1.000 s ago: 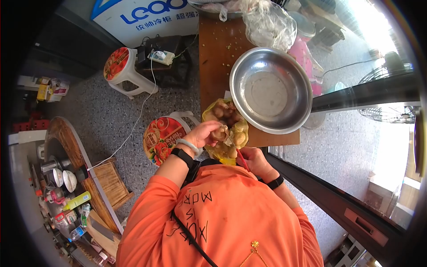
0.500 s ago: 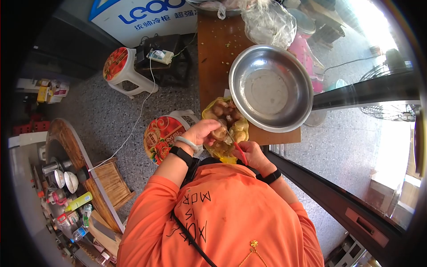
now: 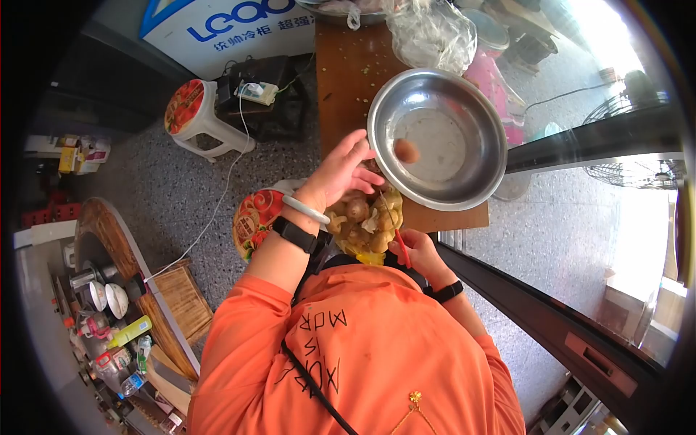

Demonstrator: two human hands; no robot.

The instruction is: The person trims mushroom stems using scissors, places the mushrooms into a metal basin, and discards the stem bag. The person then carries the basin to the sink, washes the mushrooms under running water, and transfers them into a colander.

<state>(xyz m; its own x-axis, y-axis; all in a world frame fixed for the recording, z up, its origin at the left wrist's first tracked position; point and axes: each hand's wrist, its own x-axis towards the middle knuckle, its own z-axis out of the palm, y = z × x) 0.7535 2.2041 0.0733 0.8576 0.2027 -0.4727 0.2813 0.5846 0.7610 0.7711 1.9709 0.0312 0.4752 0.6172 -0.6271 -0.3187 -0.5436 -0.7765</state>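
My left hand (image 3: 346,170) is open, its fingers spread beside the rim of a large steel basin (image 3: 482,163). A brown mushroom (image 3: 406,151), blurred by motion, shows inside the basin on its left side. My right hand (image 3: 420,255) is closed on red-handled scissors (image 3: 403,249), whose blades point up over a yellow bag (image 3: 371,257). Several brownish mushrooms (image 3: 357,209) fill the bag, which sits against the table edge close to my body. Part of the bag's top is hidden under my left hand.
The basin stands on a brown wooden table (image 3: 341,94) with a clear plastic bag (image 3: 433,36) behind it. Red-topped stools (image 3: 255,221) are at the left. A dark door frame (image 3: 522,319) runs along the right. A fan (image 3: 631,138) shows through the glass.
My left hand has let go of a mushroom and moved up toward the basin, opening. A mushroom now shows in the basin. The scissors have stayed in my right hand near the bag.
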